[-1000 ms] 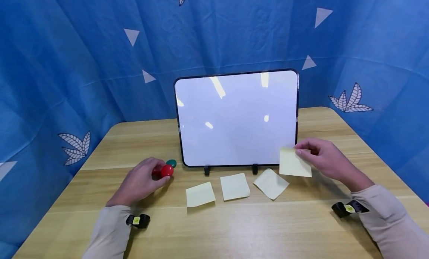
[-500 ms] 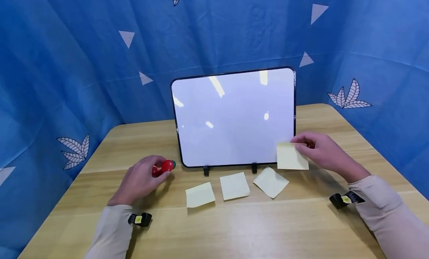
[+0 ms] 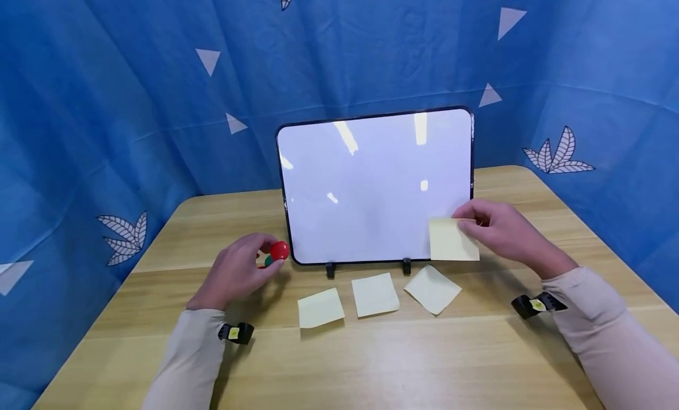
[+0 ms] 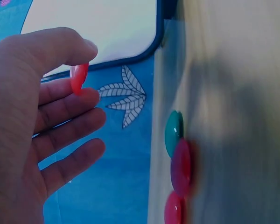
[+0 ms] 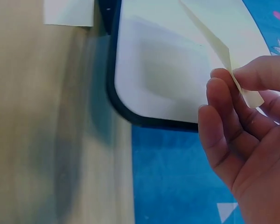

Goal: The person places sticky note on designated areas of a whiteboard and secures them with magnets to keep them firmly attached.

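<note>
My left hand [image 3: 236, 273] pinches a round red magnet [image 3: 279, 250] between thumb and fingers, just left of the whiteboard's lower left corner. In the left wrist view that magnet [image 4: 78, 78] is raised off the table, and below it lie a green magnet [image 4: 174, 134] and two red magnets [image 4: 180, 169]. Between its thumb and fingers my right hand [image 3: 501, 230] grips a pale yellow sticky note [image 3: 451, 243] near the top edge. The note overlaps the lower right corner of the whiteboard [image 3: 371, 192] in the head view; the right wrist view has it edge-on and bent.
Three yellow sticky notes, left [image 3: 320, 308], middle [image 3: 375, 295] and right [image 3: 432, 289], lie in a row before the whiteboard. Two small black feet [image 3: 330, 270] support the board on the wooden table [image 3: 382, 363]. A blue curtain [image 3: 371, 45] hangs behind.
My left hand has picked up a red magnet and moved up and right, closer to the whiteboard. The right hand has carried its sticky note left and up, over the board's lower right corner.
</note>
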Motion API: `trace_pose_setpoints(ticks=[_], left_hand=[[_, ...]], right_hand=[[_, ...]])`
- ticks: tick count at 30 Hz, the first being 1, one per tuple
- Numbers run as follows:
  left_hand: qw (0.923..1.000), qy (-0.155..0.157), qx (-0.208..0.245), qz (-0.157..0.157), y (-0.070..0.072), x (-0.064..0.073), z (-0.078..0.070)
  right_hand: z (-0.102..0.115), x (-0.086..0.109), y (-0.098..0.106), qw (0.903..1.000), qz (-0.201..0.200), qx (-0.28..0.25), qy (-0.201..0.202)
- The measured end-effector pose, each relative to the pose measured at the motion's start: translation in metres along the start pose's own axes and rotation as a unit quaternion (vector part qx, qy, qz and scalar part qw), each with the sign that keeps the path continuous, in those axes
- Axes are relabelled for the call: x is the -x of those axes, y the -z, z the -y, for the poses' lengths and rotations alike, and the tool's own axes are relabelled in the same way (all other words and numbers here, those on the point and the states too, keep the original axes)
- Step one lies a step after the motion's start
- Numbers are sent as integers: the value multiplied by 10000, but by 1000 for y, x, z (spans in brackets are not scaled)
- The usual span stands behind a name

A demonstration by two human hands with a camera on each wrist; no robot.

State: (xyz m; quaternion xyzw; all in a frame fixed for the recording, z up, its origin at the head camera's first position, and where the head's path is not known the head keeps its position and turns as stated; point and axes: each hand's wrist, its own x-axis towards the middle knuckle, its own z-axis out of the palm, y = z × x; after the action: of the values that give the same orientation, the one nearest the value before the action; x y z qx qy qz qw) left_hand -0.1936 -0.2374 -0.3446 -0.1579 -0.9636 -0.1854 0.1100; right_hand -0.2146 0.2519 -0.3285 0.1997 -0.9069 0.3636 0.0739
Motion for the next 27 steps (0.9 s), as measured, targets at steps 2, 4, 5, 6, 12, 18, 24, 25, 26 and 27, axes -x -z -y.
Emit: trace_pose_setpoints(ticks=[2,4,5,6,12,18,24,25,26,27], left_hand=[[9999,-127,-27,-43,0,-3,-3],[9997,-208,-20,-86,0,-6,-7],[9997,-234,-19,-102,-1,-7,-8],[9996,-257,-19,-117,-1,-9,-9],[9994,-309,30,-140,-1,-13,-16],[9981,-516,39,-325,1,-16,-23],[9957,-774,-23,-509,-1,-22,-30],[9950,-831,-33,-554,-1,-23,-31],[9942,-883,-39,-606,-2,-24,-31],[9934,-942,-44,-658,-3,-25,-31]], right_hand=[[2,-3,2,10000,-17,39,-16],[4,-5,4,10000,-46,63,-28],[5,-7,5,10000,-59,68,-34],[6,-8,6,9999,-80,49,-71],[13,-15,10,9995,-204,-73,-245],[16,-21,13,9996,-263,-51,44],[21,-27,12,9994,-308,-123,41],[22,-28,12,9994,-328,-116,61],[22,-28,12,9993,-361,-123,58],[23,-29,12,9991,-398,-126,57]])
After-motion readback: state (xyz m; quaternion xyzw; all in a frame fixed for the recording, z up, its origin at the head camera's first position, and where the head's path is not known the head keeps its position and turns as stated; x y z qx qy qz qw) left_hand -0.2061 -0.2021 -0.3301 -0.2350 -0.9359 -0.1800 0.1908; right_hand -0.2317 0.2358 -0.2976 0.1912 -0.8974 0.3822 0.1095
